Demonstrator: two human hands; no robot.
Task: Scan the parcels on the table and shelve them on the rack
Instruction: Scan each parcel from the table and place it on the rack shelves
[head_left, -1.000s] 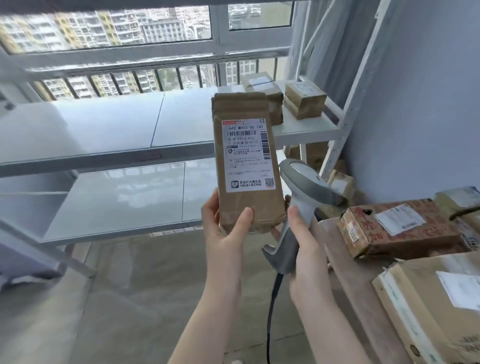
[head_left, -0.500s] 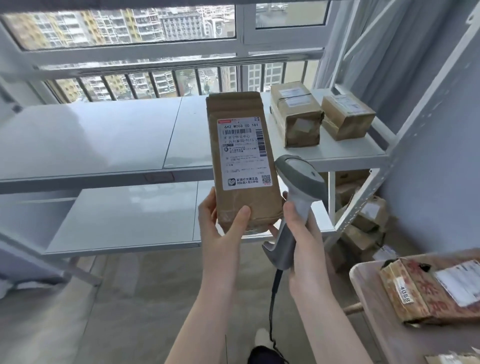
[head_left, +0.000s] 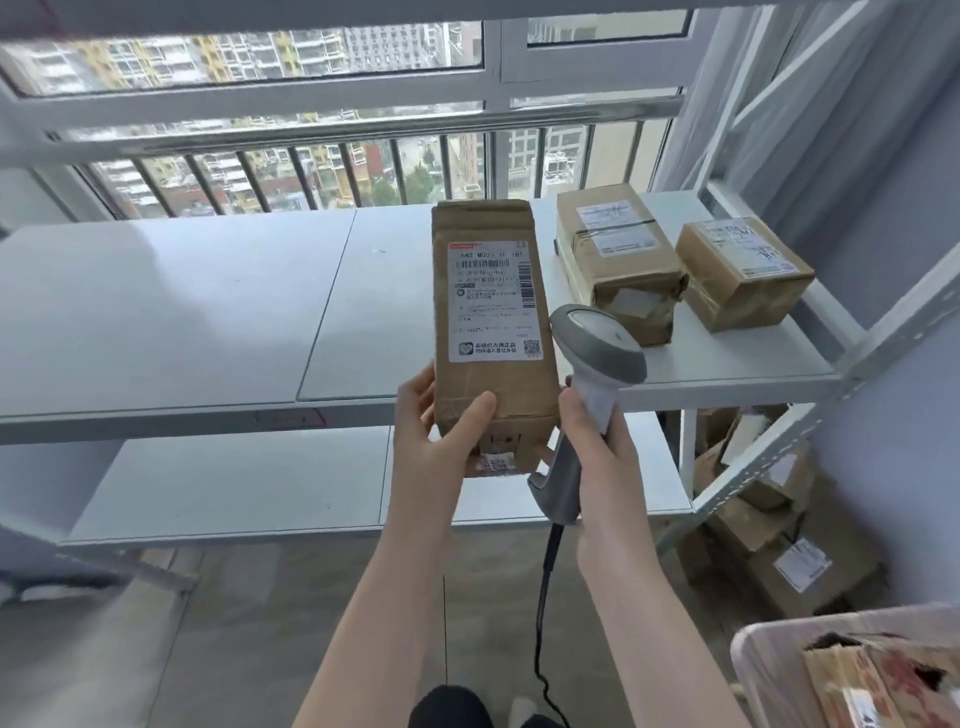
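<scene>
My left hand (head_left: 439, 434) grips the lower end of a tall brown parcel (head_left: 493, 389), held upright with its white shipping label facing me. My right hand (head_left: 597, 447) holds a grey corded barcode scanner (head_left: 592, 358) by its handle, right beside the parcel's right edge. Both are in front of the white metal rack (head_left: 171, 312), level with its upper visible shelf. Two taped brown parcels (head_left: 618, 260) (head_left: 743, 273) lie on that shelf at the right.
A lower rack shelf (head_left: 249, 483) sits below. Several cardboard boxes (head_left: 769, 525) are piled on the floor under the rack's right end. The table corner (head_left: 763, 654) with a red-printed parcel (head_left: 883, 686) is at bottom right. A barred window is behind the rack.
The view has swung left and closer to the rack: the table has slid to the bottom right corner. Parcel and scanner stay in my hands, now in front of the upper shelf.
</scene>
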